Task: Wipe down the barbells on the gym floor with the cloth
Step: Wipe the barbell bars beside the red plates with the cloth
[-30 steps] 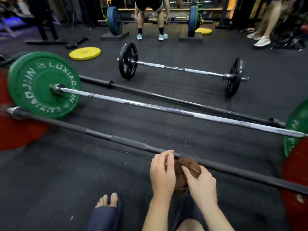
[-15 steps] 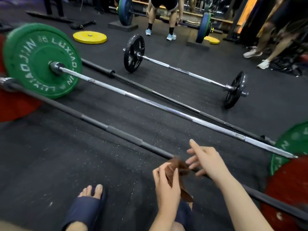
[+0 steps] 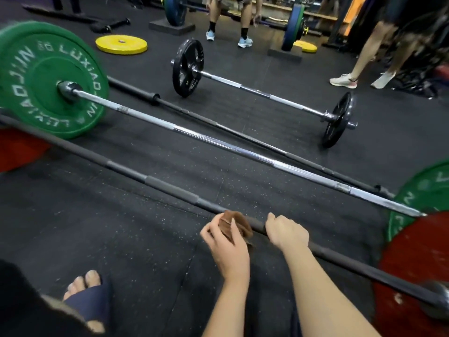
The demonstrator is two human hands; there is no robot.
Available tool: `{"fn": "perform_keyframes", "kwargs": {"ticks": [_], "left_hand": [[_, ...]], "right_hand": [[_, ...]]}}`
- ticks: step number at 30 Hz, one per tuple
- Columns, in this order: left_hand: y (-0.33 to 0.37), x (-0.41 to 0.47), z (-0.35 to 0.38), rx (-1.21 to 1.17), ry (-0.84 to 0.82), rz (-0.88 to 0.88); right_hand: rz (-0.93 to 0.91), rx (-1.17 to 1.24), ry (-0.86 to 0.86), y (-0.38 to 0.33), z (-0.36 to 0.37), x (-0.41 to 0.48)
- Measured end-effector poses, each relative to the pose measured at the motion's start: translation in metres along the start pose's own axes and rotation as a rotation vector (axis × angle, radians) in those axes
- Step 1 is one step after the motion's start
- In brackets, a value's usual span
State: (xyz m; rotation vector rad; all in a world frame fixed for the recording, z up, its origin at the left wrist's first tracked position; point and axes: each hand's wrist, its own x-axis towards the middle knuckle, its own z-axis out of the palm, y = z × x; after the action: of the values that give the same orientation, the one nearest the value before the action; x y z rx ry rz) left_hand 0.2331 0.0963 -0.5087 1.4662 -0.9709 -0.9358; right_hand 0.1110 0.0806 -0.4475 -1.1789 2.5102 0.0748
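Note:
A black barbell point(image 3: 150, 179) with red plates lies nearest me, running from upper left to lower right. My left hand point(image 3: 227, 242) holds a crumpled brown cloth point(image 3: 234, 223) pressed against this bar. Just to the cloth's right, my right hand point(image 3: 286, 231) is wrapped around the same bar. Behind it lie a chrome barbell point(image 3: 218, 142) with green plates, a bare black bar point(image 3: 243, 135) and a shorter chrome barbell point(image 3: 262, 94) with small black plates.
My foot in a dark slipper point(image 3: 85, 297) rests on the black rubber floor at lower left. A yellow plate point(image 3: 121, 45) lies at the back left. One person point(image 3: 243, 27) stands at a loaded bar at the back; another's legs point(image 3: 364, 59) are at right.
My right hand let go of the cloth, swung out to the right and closed on the black bar. The left hand brought the cloth up against the bar. The view tilted.

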Motion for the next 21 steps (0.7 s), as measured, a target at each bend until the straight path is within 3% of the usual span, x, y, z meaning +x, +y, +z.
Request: {"fn": "perform_keyframes", "kwargs": {"ticks": [12,15,18,21], "left_hand": [[0.003,-0.027,0.014,0.04,-0.096,0.093],[0.0,0.011,-0.005,-0.048,0.012,0.043],[-0.001,0.059,-0.024,-0.096,0.163,-0.02],[0.004,0.07,-0.026,-0.037,0.13,0.06]], "right_hand": [[-0.029,0.083,0.103,-0.001,0.017,0.005],[-0.089,0.045,0.217,-0.006,0.021,-0.004],[-0.087,0.049,0.217,-0.006,0.021,-0.004],[-0.111,0.1,0.219,-0.009,0.022,-0.005]]}}
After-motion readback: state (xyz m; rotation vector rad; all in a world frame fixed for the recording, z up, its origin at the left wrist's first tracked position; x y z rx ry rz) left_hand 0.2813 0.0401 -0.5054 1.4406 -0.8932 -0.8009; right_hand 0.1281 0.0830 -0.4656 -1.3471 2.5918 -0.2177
